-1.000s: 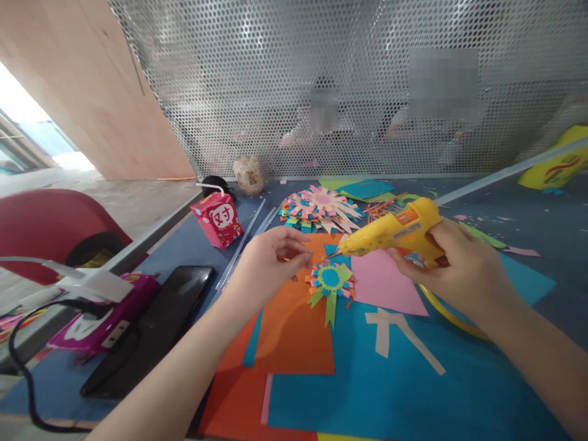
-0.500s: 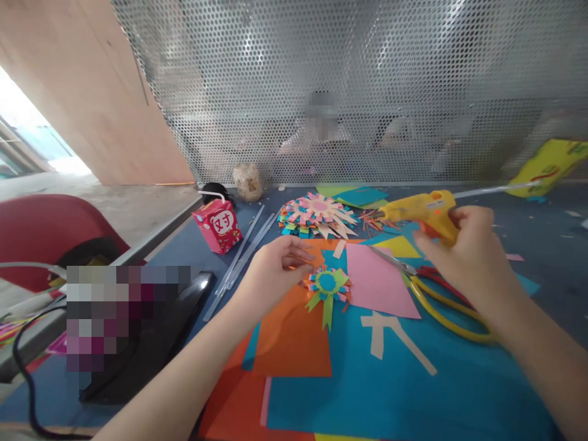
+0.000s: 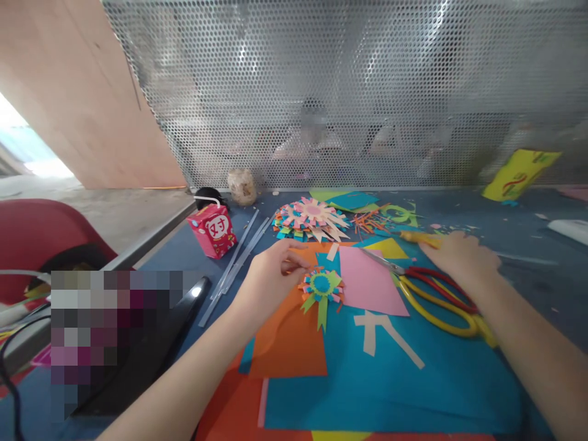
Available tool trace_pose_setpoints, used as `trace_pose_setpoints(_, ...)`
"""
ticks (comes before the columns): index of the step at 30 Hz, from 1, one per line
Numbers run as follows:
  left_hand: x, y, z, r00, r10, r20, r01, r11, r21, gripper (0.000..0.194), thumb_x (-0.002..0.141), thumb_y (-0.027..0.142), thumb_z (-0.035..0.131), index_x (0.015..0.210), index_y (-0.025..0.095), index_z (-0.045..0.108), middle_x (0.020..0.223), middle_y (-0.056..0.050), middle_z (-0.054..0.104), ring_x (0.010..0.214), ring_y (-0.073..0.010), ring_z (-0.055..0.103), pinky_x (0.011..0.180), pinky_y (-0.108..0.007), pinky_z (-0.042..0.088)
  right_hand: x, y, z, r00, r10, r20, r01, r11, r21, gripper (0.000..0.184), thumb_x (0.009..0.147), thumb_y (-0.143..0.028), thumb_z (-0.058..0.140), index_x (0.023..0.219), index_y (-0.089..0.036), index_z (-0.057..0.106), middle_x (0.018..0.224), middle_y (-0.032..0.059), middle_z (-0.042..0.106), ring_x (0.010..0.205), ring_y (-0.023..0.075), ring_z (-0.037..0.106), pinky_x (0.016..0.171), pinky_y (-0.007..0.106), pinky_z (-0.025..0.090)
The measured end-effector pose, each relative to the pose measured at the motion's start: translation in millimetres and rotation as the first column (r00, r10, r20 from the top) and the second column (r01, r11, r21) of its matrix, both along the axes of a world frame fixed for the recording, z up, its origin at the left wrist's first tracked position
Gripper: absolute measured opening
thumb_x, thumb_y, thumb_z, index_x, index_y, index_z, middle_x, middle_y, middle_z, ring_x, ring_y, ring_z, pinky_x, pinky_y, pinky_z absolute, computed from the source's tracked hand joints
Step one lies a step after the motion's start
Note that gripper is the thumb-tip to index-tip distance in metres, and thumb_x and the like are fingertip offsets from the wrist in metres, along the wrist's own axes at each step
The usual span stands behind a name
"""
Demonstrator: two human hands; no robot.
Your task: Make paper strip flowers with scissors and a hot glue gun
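Observation:
My left hand is closed at the left edge of a small paper rosette, its thumb and fingers pinching the fringe. The rosette has a blue centre, green petals and two green tails, and it faces me above an orange sheet. Farther right, my right hand is wrapped over a yellow glue gun, low by the tabletop; most of the gun's body is hidden under the hand. A clear glue stick sticks out behind it. Scissors with red and yellow handles lie below that hand.
Finished rosettes are piled at the back, beside paper shreds. Glue sticks and a pink drink box stand left, near a black device. Pink and blue sheets lie in front. A perforated metal panel closes the back.
My right hand has lowered the glue gun from the air to the tabletop, moving slightly right and away. My left hand stays at the rosette. The view has shifted a little.

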State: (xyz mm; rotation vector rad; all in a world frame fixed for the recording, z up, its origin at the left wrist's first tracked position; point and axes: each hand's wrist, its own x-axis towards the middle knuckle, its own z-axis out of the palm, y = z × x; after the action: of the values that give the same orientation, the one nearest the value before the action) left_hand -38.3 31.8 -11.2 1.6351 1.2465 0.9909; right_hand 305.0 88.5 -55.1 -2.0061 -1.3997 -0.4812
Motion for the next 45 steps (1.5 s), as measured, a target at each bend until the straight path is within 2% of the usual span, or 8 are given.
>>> trace_pose_setpoints(2,-2,2,-0.3,0.999,0.004,-0.034,-0.003,0.999,0.039,0.03,0.068,0.013,0.055,0.097,0.019,0.053,0.08,-0.002,0.066,0.08,-0.0191,0.067,0.07,-0.033,0.053,-13,-6,6.2,0.999,0.029,0.028,-0.029,0.999,0.018,0.036,0.064,-0.047,0.059,0.074,-0.013,0.054,0.08,0.029,0.056,0.079,0.0424,0.056,0.057,0.055,0.038)
trace_pose_setpoints(5,-5,6,-2.0,0.999,0.026,-0.036,-0.023,0.995,0.098,0.027,0.068,0.011,0.055,0.094,0.019,0.053,0.08,-0.002,0.067,0.08,-0.0177,0.066,0.074,-0.032,0.051,-44,-14,14.3,0.952,0.298,0.075,-0.298,0.954,-0.005,0.024,0.074,-0.036,0.051,0.087,-0.016,0.056,0.092,0.0204,0.06,0.09,0.0345,0.057,0.072,0.052,0.042)
trace_pose_setpoints(9,-9,14,-7.8,0.996,0.089,0.016,-0.09,0.986,0.142,0.022,0.07,0.009,0.052,0.089,0.018,0.052,0.081,-0.003,0.067,0.074,-0.0152,0.066,0.069,-0.029,0.051,-94,-26,11.1,0.727,0.683,0.07,-0.676,0.73,-0.104,0.019,0.078,-0.037,0.051,0.086,-0.021,0.058,0.09,0.0071,0.063,0.09,0.0226,0.059,0.082,0.038,0.044)
trace_pose_setpoints(15,-9,20,-14.8,0.992,0.122,0.038,-0.127,0.979,0.159,0.02,0.068,0.003,0.052,0.083,0.017,0.054,0.075,-0.001,0.065,0.068,-0.0132,0.064,0.065,-0.026,0.049,-134,-36,-3.3,0.565,0.823,-0.053,-0.816,0.548,-0.185,0.017,0.081,-0.036,0.056,0.088,-0.021,0.061,0.093,0.0066,0.066,0.089,0.0223,0.06,0.08,0.037,0.045)
trace_pose_setpoints(21,-3,17,-14.2,0.974,0.036,0.224,-0.02,0.997,-0.074,0.022,0.062,0.0,0.059,0.079,0.015,0.056,0.071,-0.001,0.066,0.059,-0.0126,0.064,0.059,-0.025,0.05,-136,-34,-4.0,0.562,0.804,-0.194,-0.826,0.533,-0.183,0.011,0.081,-0.028,0.053,0.08,-0.021,0.062,0.08,0.0035,0.067,0.077,0.0203,0.06,0.072,0.035,0.045)
trace_pose_setpoints(31,2,16,-16.0,0.967,0.025,0.252,0.005,0.993,-0.119,0.021,0.063,-0.001,0.062,0.077,0.013,0.058,0.071,-0.002,0.067,0.059,-0.0126,0.065,0.058,-0.024,0.051,-137,-39,5.1,0.555,0.669,-0.494,-0.81,0.569,-0.14,0.014,0.071,-0.035,0.059,0.066,-0.022,0.06,0.071,0.004,0.063,0.076,0.0241,0.058,0.071,0.039,0.043)
trace_pose_setpoints(38,4,15,-14.7,0.94,-0.01,0.341,0.071,0.983,-0.168,0.024,0.063,0.0,0.065,0.081,0.013,0.057,0.071,-0.002,0.068,0.064,-0.013,0.066,0.061,-0.024,0.052,-130,-43,8.1,0.328,0.467,-0.821,-0.818,0.575,0.0,0.029,0.075,-0.05,0.057,0.074,-0.022,0.05,0.109,0.0067,0.061,0.079,0.0193,0.063,0.069,0.037,0.054)
trace_pose_setpoints(45,5,13,-14.1,0.929,0.01,0.37,0.079,0.971,-0.225,0.018,0.067,-0.001,0.062,0.077,0.013,0.057,0.069,-0.001,0.065,0.061,-0.0124,0.066,0.062,-0.025,0.052,-128,-38,2.2,0.22,0.367,-0.904,-0.783,0.619,0.061,0.039,0.06,-0.045,0.074,0.079,-0.021,0.049,0.077,0.0004,0.06,0.068,0.0144,0.061,0.062,0.027,0.052)
